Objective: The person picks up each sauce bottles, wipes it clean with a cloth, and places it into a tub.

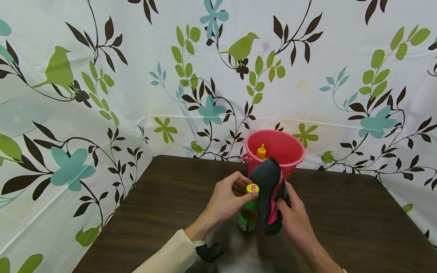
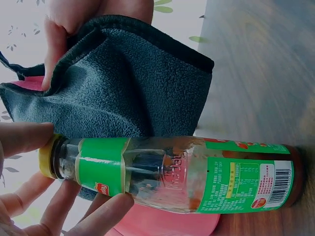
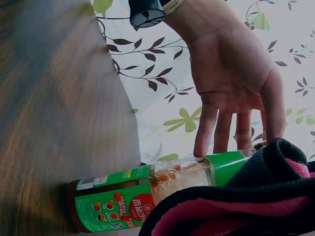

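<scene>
A glass sauce bottle [image 1: 247,220] with a yellow cap and green labels stands upright on the dark table. My left hand [image 1: 227,199] pinches it around the cap and neck, thumb on the near side of the cap; in the left wrist view, other fingers reach along the neck. A little reddish sauce shows inside the bottle [image 3: 113,204]. My right hand [image 1: 295,216] grips a folded dark grey cloth [image 2: 147,88] with black edging and a pink reverse side. The cloth hangs right beside the bottle, overlapping part of it in the right wrist view.
Behind the cloth, a pink bucket [image 1: 296,158] stands toward the table's back edge. A yellow-topped squeeze bottle [image 1: 261,152] pokes up inside it. The brown wood-grain table [image 1: 170,197] meets a white sheet [image 1: 129,94] printed with leaves and birds.
</scene>
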`<state>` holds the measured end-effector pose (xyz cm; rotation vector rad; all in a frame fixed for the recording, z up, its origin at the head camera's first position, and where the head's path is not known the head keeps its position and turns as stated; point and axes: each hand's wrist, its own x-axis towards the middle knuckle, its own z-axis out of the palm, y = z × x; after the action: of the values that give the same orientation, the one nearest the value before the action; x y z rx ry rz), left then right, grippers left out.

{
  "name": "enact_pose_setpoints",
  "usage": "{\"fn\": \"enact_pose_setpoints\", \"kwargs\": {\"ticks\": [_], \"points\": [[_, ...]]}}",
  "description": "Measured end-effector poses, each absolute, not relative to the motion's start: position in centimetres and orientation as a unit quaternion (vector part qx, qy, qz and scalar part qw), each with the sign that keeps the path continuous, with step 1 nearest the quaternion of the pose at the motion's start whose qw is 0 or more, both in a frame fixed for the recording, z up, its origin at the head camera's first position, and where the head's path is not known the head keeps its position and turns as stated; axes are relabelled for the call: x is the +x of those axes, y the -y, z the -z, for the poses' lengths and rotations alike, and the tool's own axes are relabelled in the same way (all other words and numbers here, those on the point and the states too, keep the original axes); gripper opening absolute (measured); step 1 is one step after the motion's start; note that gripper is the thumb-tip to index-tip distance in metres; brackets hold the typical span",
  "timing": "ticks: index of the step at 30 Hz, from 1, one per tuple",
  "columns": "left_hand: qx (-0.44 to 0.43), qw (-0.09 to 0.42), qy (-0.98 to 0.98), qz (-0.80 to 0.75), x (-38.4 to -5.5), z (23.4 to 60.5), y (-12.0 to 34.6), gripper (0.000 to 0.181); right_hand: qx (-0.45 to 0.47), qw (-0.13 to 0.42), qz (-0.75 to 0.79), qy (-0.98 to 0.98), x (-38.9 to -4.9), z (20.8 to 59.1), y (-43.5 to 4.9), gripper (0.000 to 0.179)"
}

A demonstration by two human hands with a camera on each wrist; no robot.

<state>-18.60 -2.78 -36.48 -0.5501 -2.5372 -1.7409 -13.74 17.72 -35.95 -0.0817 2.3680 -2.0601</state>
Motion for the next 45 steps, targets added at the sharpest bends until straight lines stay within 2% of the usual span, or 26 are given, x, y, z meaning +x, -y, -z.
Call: {"fn": "enact_pose_setpoints", "kwargs": {"ticks": [4, 7, 17, 26, 45], "points": [[-0.18, 0.013, 0.811, 0.557, -18.6, 36.6, 2.8, 0.028, -0.039, 0.008, 0.66, -0.75, -13.8, 36.1, -17.4, 0.072], [-0.193, 0.022, 0.809, 0.555, -18.6, 36.7, 2.8, 0.027, -0.04, 0.014, 0.656, -0.753, -13.8, 36.3, -17.3, 0.079], [-0.212, 0.043, 0.813, 0.541, -18.7, 36.8, 2.8, 0.021, -0.051, 0.027, 0.584, -0.81, -13.9, 37.7, -16.0, 0.071], [-0.218, 0.056, 0.806, 0.548, -18.8, 37.0, 2.7, 0.016, -0.023, 0.022, 0.555, -0.832, -14.2, 38.6, -15.2, 0.07], [-0.214, 0.037, 0.797, 0.563, -18.6, 36.8, 2.6, 0.017, -0.039, 0.096, 0.543, -0.834, -15.6, 42.3, -16.8, 0.054]]}}
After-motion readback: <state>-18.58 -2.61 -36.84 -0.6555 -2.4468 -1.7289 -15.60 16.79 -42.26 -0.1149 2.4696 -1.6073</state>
